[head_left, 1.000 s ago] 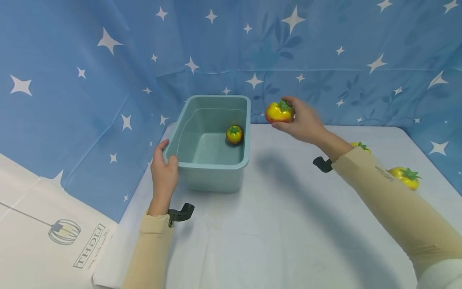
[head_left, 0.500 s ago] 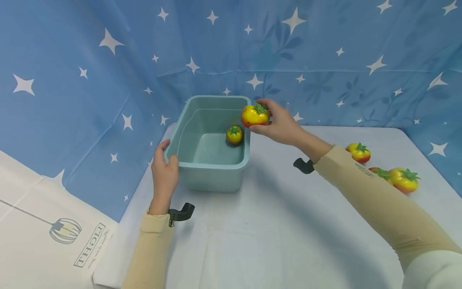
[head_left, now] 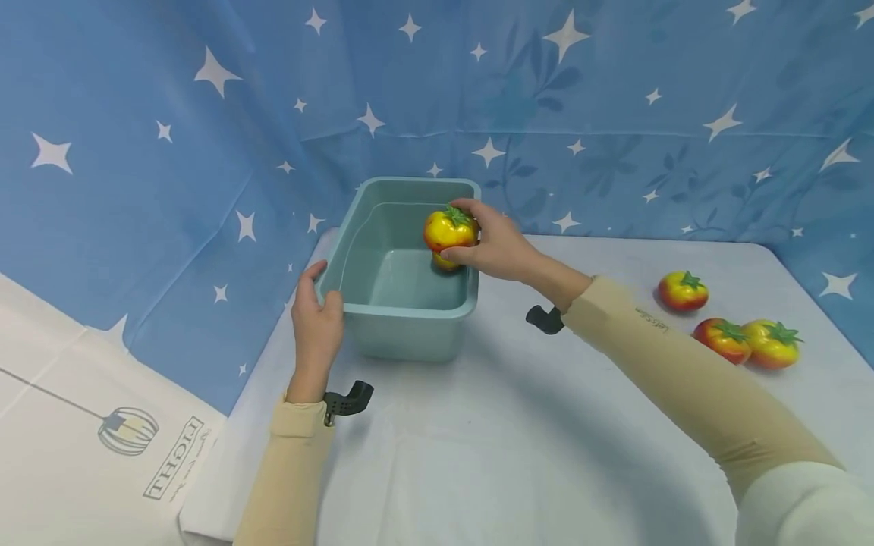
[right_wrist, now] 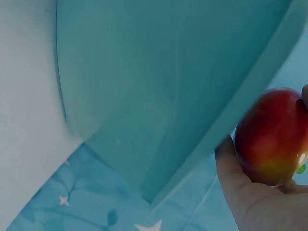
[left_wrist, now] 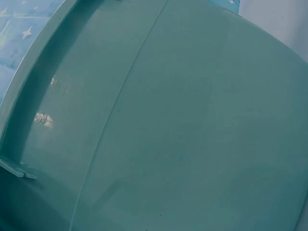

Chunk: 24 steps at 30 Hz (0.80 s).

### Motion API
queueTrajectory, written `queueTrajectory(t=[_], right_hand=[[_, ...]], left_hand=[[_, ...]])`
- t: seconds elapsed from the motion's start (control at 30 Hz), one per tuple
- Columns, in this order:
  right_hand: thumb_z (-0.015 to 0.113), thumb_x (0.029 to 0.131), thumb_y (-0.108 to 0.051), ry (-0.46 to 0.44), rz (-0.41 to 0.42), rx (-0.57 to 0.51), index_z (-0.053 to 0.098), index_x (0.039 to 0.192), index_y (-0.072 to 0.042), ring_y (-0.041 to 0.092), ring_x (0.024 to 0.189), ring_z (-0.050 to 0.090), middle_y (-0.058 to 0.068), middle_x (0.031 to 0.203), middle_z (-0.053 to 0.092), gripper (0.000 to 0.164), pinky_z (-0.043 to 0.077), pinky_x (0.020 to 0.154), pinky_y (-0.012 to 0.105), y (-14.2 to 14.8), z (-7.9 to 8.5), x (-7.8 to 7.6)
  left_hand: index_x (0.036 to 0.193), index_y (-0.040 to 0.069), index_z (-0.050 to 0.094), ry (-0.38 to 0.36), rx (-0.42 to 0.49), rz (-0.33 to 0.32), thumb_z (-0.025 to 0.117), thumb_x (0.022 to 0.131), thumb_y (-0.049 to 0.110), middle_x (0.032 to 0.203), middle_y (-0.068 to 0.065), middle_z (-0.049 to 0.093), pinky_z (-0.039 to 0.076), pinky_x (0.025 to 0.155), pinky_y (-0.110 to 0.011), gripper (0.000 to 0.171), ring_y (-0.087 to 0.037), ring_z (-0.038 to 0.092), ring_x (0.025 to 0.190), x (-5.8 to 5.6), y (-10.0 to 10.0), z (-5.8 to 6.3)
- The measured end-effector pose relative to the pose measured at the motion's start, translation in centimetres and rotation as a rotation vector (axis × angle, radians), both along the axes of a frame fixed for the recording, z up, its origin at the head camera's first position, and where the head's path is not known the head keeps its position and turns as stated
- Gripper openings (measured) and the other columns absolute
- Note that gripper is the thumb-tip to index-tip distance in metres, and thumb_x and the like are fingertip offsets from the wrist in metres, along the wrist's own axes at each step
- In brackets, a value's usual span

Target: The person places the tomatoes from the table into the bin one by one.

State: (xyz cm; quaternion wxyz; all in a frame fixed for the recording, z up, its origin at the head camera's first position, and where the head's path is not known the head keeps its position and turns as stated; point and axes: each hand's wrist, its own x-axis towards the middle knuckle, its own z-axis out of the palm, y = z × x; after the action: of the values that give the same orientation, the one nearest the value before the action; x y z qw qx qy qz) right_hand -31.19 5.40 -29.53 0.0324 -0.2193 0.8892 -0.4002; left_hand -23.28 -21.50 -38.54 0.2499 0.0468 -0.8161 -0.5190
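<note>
The right hand pinched a tomato over the bin, partly hiding another tomato inside; the left hand gripped the bin's rim. Three more tomatoes sat on the bench.

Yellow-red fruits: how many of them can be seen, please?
5: one fruit in the right hand, one partly covered fruit in the bin, three fruits on the table, at the right. More may be hidden behind the right sleeve.
</note>
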Motion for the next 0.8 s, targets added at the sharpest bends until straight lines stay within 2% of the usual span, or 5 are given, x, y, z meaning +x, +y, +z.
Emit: queueTrajectory(t=[0.43,0.63,0.8], right_hand=[[0.076,0.083,-0.018,-0.010,0.071,-0.034,0.037,0.147,-0.012,0.022,0.118,0.049,0.006,0.141,0.044,0.076,0.045,0.099,0.038,-2.6,-1.5,0.0],[0.078,0.082,-0.020,0.043,0.078,0.031,0.039,0.146,-0.011,0.022,0.118,0.048,0.008,0.142,0.043,0.076,0.045,0.099,0.038,-3.5,-2.0,0.0],[0.077,0.083,-0.024,0.091,0.026,0.135,0.039,0.146,-0.009,0.024,0.117,0.049,0.010,0.141,0.044,0.075,0.044,0.100,0.040,-4.4,-2.2,-0.4]], left_hand=[[0.145,0.010,0.044,0.013,-0.006,-0.005,0.039,0.089,0.009,0.140,-0.014,0.050,0.038,0.080,-0.045,0.057,-0.030,0.051,0.102,-0.2,-0.1,-0.1],[0.145,0.010,0.044,0.011,-0.006,-0.001,0.038,0.088,0.009,0.140,-0.014,0.050,0.039,0.082,-0.046,0.057,-0.031,0.051,0.104,-0.2,0.0,0.0],[0.145,0.010,0.044,0.001,0.007,0.000,0.038,0.089,0.009,0.141,-0.014,0.049,0.038,0.082,-0.046,0.057,-0.030,0.050,0.104,-0.2,0.0,-0.1]])
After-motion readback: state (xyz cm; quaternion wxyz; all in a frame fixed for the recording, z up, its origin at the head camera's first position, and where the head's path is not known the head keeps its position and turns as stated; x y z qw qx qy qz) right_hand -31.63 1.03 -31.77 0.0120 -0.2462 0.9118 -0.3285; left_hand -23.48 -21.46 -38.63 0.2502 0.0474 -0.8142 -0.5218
